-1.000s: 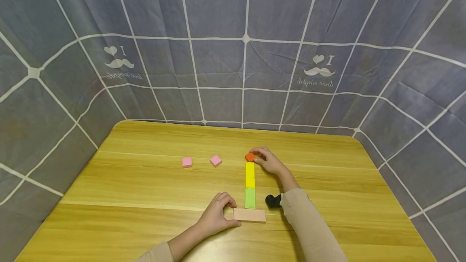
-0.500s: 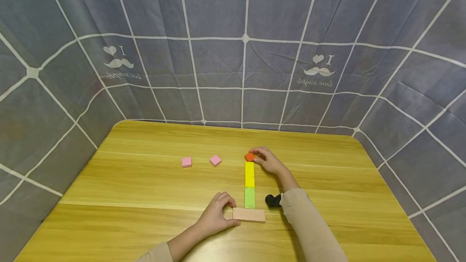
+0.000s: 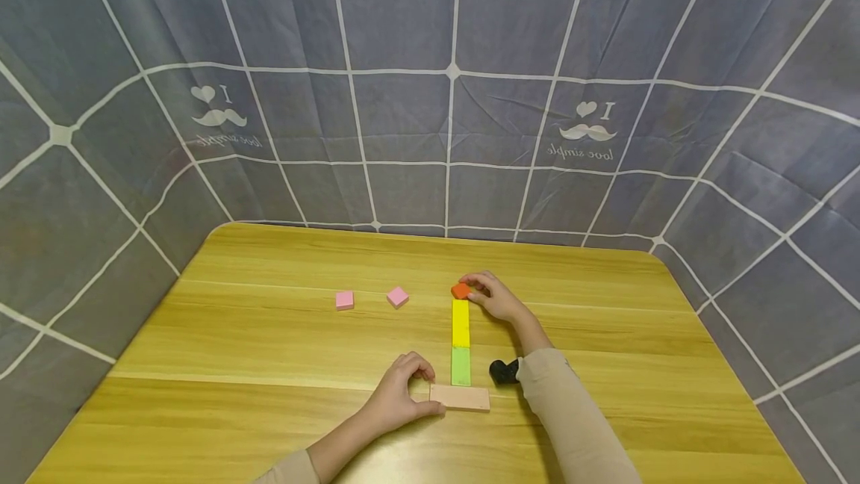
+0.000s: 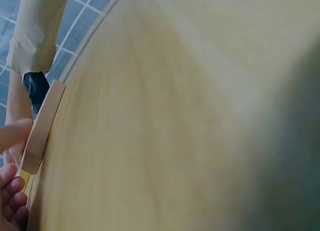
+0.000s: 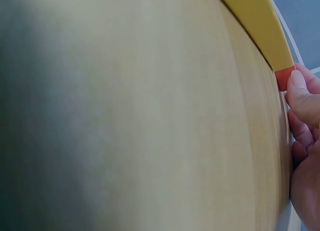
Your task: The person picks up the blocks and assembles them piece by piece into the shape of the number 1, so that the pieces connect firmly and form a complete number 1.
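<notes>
In the head view a beige wooden block lies crosswise at the near end of a row. My left hand holds its left end, thumb at the near side and fingertips at the far left corner. From its far side run a light green block and a yellow block, end to end. A small orange-red block sits turned like a diamond at the yellow block's far end. My right hand pinches it from the right; the right wrist view shows the thumb on the red block.
Two small pink blocks, one square-on and one turned like a diamond, lie to the left on the wooden table. A black object shows beside the right sleeve. A grey tiled-pattern curtain hangs behind.
The left hand's fingers have shifted slightly away at the beige block's left end. The right hand and the blocks look unmoved.
</notes>
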`<state>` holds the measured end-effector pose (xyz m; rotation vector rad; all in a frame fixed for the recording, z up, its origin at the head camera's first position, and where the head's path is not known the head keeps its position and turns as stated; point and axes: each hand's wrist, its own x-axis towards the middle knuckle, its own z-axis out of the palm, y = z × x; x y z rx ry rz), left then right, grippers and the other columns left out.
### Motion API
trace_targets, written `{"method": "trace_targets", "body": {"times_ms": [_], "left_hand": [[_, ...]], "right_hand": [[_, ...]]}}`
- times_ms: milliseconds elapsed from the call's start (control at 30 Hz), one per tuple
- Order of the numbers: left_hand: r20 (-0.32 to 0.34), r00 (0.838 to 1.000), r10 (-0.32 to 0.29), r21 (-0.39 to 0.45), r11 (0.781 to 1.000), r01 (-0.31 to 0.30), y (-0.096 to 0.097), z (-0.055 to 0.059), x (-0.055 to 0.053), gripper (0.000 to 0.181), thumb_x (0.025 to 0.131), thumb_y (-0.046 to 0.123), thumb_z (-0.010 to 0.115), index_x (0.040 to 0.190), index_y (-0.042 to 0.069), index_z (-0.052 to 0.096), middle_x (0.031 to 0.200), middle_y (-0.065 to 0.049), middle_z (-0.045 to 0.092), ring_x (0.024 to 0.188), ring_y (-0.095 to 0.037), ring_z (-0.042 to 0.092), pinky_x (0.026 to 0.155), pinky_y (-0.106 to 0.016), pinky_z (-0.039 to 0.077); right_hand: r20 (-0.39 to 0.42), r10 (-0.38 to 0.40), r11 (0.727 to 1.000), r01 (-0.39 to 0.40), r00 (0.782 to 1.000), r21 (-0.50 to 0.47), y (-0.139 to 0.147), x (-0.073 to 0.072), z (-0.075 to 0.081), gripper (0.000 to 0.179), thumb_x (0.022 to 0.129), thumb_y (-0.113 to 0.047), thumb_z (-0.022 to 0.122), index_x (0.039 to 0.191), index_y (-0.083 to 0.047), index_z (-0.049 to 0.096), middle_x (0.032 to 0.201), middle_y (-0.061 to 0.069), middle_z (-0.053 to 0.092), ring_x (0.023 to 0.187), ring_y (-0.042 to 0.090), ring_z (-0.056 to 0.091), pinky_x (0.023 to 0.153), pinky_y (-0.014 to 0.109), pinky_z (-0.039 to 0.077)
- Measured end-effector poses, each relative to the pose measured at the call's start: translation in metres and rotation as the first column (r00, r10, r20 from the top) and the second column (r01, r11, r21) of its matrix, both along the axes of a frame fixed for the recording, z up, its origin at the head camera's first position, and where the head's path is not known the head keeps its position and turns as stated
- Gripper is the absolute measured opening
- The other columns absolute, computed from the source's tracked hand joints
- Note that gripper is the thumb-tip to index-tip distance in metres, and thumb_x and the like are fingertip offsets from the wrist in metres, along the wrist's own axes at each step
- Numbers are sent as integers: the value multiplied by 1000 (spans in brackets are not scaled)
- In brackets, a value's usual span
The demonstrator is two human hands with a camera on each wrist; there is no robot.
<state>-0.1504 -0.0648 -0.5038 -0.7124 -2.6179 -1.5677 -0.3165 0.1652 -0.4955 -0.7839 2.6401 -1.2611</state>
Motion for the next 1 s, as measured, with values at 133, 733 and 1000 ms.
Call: {"method": "trace_targets", "body": {"times_ms": [133,733,1000], "left_hand": [[50,998,29,122,992,-34,-5,2,-5,37,72,21,78,96,2,57,89,-7,54,81,-19,47,71,-25,42],[-82,902,424,89,904,-417,-82,16,-67,50,70,3,76,113,-6,51,98,-20,52,93,-31,46,83,-44,40],[-141,863,485,39,874,-484,-106,8,-81,57,67,4,77,116,-6,50,99,-19,52,96,-32,42,82,-43,34]], "right_hand": [[-7,-10,1000,11,1000,3,0,1,-1,29,90,-6,54,119,-4,56,106,13,50,95,26,45,86,41,38],[-7,-12,1000,12,1000,-4,0,2,0,29,90,-5,55,118,-3,56,107,14,50,96,27,46,87,41,38],[-16,-14,1000,13,1000,-5,0,2,-1,28,90,-6,55,118,-3,56,106,13,51,93,25,46,84,39,38]]}}
